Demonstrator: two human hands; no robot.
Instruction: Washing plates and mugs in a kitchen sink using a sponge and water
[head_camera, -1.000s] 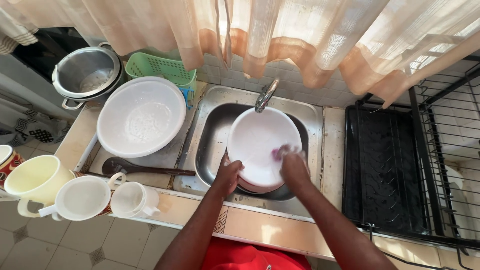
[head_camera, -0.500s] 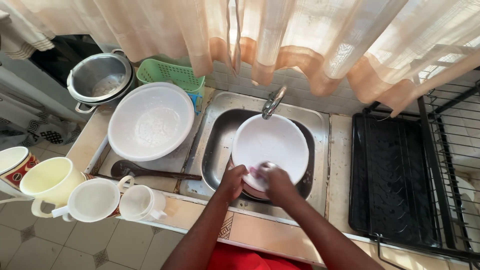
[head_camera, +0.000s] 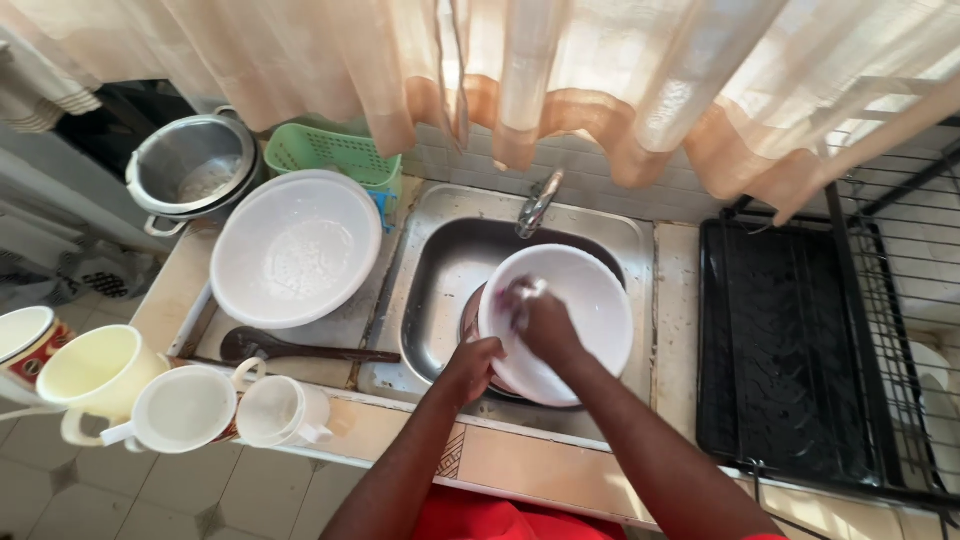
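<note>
Three cups (head_camera: 180, 405) stood at the left end of the tabletop (head_camera: 560, 465), with a dark wooden spoon (head_camera: 300, 350) and a large white basin (head_camera: 295, 250) just beyond them. Further right, the left hand (head_camera: 470, 365) gripped the near rim of a white bowl (head_camera: 580, 300) held tilted over the steel sink (head_camera: 445, 270). The right hand (head_camera: 545, 325) pressed inside the bowl, fingers closed on something small, apparently a scrubber, though I could not tell for sure. The bowl looked stiff, light and probably slippery when wet, so its rim seemed the safest place to grip. A black drying rack (head_camera: 790, 350) stood at the far right.
</note>
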